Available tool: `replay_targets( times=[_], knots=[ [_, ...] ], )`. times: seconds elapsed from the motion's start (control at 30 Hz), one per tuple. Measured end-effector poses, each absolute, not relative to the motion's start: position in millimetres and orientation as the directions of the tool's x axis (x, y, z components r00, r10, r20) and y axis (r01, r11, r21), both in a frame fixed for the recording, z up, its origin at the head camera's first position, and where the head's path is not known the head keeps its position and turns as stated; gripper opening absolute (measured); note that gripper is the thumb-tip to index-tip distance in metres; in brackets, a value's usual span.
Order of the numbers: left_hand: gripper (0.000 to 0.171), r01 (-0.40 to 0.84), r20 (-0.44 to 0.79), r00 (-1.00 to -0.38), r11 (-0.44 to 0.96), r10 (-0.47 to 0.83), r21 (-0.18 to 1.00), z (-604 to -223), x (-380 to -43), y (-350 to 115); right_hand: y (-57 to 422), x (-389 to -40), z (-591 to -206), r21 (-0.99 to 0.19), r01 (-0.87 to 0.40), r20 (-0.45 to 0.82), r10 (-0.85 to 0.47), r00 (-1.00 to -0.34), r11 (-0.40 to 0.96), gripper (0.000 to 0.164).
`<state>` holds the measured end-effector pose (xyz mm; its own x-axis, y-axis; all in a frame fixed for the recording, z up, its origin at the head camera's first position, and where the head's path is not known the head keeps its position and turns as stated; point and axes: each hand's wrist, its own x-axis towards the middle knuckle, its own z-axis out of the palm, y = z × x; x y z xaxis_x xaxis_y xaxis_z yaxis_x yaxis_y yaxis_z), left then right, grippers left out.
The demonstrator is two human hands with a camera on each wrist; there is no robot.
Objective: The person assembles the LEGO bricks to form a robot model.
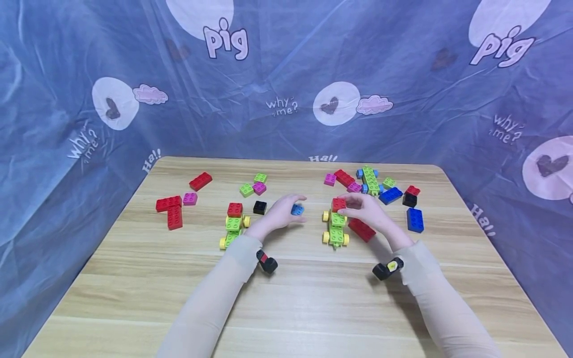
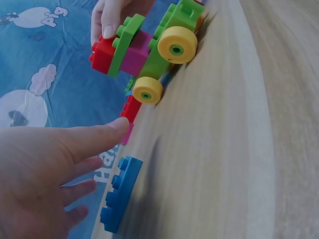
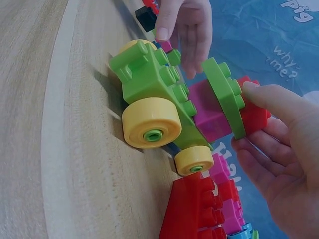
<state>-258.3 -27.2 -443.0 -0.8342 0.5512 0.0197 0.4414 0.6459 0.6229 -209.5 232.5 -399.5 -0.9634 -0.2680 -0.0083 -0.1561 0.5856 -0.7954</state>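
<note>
My right hand [image 1: 364,211] pinches a red brick [image 1: 338,204] between thumb and fingers. That brick tops a toy car [image 1: 336,234] with a green base and yellow wheels. In the right wrist view, a magenta brick [image 3: 209,112] and a green plate [image 3: 225,97] lie between the base and the red brick. My left hand [image 1: 278,213] is spread around a small blue brick [image 1: 297,209] on the table, its fingers extended. In the left wrist view a gap shows between the thumb and the blue brick [image 2: 121,194].
Left of my left hand stands a similar green car [image 1: 233,224] topped with red, beside a black brick [image 1: 259,207]. A red brick [image 1: 361,229] lies under my right hand. Behind it is a blue-wheeled green base [image 1: 370,180]. Several loose bricks lie toward both sides.
</note>
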Motion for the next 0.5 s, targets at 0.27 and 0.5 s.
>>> replay_targets(
  times=[0.27, 0.5],
  knots=[
    [0.069, 0.449, 0.017, -0.838, 0.673, 0.545, 0.588, -447.4, -259.7, -29.5, 228.3, -203.1, -390.4, -0.808, -0.133, -0.025, -0.258, -0.966, 0.575, 0.045],
    [0.063, 0.457, 0.001, -0.831, 0.681, 0.557, 0.572, -448.3, -260.3, -31.9, 230.1, -203.9, -392.7, -0.812, -0.142, -0.015, -0.264, -0.964, 0.566, 0.045]
  ],
)
